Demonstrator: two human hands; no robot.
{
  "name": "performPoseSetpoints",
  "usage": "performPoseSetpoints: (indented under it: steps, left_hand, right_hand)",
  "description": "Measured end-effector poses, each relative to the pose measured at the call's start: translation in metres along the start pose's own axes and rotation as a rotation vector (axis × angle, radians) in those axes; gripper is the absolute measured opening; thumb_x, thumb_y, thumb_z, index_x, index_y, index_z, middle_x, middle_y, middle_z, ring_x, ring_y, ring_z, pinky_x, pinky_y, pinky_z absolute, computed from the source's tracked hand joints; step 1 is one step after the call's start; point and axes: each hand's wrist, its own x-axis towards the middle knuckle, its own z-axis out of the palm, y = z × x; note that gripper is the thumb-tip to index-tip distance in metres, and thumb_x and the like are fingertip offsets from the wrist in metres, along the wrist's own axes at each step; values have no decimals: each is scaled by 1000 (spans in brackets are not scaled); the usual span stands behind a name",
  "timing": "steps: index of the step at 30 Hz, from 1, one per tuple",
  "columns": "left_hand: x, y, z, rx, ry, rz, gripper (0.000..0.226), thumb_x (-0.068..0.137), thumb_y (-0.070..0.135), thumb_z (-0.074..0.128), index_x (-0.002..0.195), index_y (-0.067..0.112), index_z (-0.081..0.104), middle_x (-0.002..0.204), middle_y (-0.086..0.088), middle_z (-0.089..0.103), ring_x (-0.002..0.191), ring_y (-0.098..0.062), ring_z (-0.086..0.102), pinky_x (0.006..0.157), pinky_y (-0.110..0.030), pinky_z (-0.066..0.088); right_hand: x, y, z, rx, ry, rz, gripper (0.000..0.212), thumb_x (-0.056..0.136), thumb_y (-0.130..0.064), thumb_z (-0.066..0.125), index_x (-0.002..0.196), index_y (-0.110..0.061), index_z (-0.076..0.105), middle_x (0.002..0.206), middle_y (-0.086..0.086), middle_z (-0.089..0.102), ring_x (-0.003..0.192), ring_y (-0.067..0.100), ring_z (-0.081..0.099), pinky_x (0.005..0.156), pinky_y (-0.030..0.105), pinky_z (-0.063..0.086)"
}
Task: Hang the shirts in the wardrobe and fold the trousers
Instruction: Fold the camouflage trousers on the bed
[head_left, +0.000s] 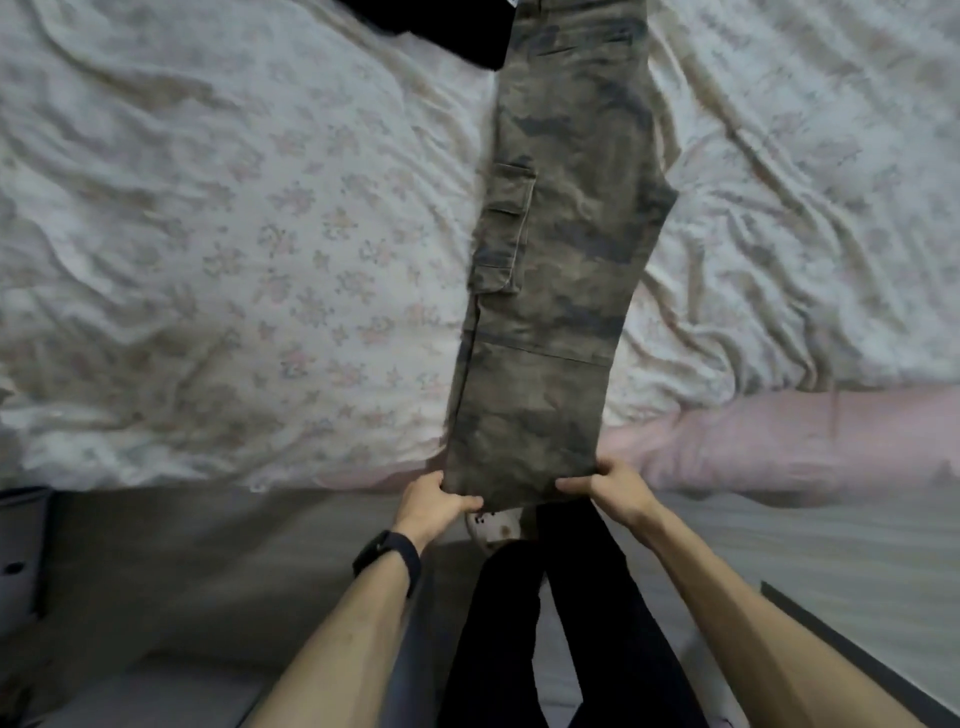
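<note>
One floral bedsheet (234, 249) covers the bed, camouflage trousers (561, 249) laid lengthwise on it, a black garment (447, 26) beside their waist. Left hand (434, 501) and right hand (610, 483) pinch the hem corners; a black watch (387, 558) sits on the left wrist.

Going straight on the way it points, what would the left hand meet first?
The left hand grips the camouflage trousers at the hem; straight on, it would likely meet that leg and the bed under it. Depth is unclear.
</note>
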Motion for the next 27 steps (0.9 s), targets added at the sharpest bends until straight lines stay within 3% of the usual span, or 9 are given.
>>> performPoseSetpoints:
  steps: [4, 9, 11, 14, 16, 18, 20, 22, 27]
  left_hand:
    - [-33, -3, 2, -100, -93, 51, 63, 45, 57, 88, 95, 20, 77, 103, 1, 77, 101, -21, 70, 100, -43, 53]
    - [-108, -13, 1, -277, -244, 39, 52, 69, 23, 92, 116, 10, 73, 112, -2, 76, 109, -20, 70, 107, -38, 48]
    - [-134, -10, 2, -271, -238, 37, 38, 77, 16, 87, 112, 13, 72, 115, -1, 74, 107, -18, 68, 99, -29, 49]
    - [-174, -1, 19, -279, -166, 63, 21, 83, 5, 80, 96, 14, 66, 81, 11, 73, 71, 1, 68, 67, -14, 51]
    - [-197, 1, 37, -277, -151, 53, 20, 83, 3, 79, 86, 15, 64, 81, 2, 75, 60, 3, 67, 57, -13, 50]
    - [-212, -4, 51, -317, -139, 30, 24, 80, 11, 83, 101, 12, 71, 105, -8, 76, 76, -9, 71, 59, -18, 52]
    - [-225, -15, 66, -351, -105, 47, 52, 70, 30, 91, 114, 10, 72, 110, -4, 74, 90, -16, 71, 65, -21, 54]
    - [-235, -21, 77, -372, -120, 44, 80, 49, 46, 96, 116, 9, 73, 114, -3, 75, 105, -22, 70, 92, -35, 56]
    - [-254, -36, 109, -449, -42, 79, 50, 82, 27, 81, 122, 1, 68, 115, -14, 74, 101, -27, 71, 98, -40, 55]
  right_hand:
    - [-45, -2, -26, -33, -68, -5, 35, 75, 0, 82, 106, -13, 76, 96, -5, 78, 80, -1, 71, 66, 11, 50]
    - [-109, 8, -40, -102, -159, 17, 22, 74, 3, 82, 96, 3, 77, 93, 15, 77, 78, 13, 71, 79, 30, 58]
    - [-127, 13, -42, -100, -183, -8, 28, 74, 5, 81, 102, 4, 76, 102, 20, 75, 83, 18, 71, 81, 31, 57]
    - [-163, 23, -51, -35, -166, -73, 43, 75, 10, 77, 116, -2, 70, 110, 15, 75, 90, 17, 71, 76, 23, 58]
    - [-189, 29, -59, 3, -151, -79, 41, 78, 8, 76, 116, -5, 68, 103, 7, 75, 83, 12, 70, 66, 15, 54]
    - [-208, 35, -65, 21, -153, -70, 32, 82, 4, 76, 110, -10, 68, 93, -4, 72, 72, 1, 65, 53, 7, 45]
    - [-222, 48, -74, 14, -148, -93, 35, 80, 0, 78, 112, -9, 71, 96, -6, 73, 83, 1, 69, 54, 5, 44]
    - [-231, 58, -80, 21, -133, -94, 36, 79, -2, 80, 113, -10, 72, 98, -7, 74, 96, 10, 69, 56, 6, 45]
    - [-261, 94, -88, 0, -133, -94, 29, 82, -2, 78, 108, -10, 70, 94, -5, 73, 81, 4, 67, 56, 6, 46]
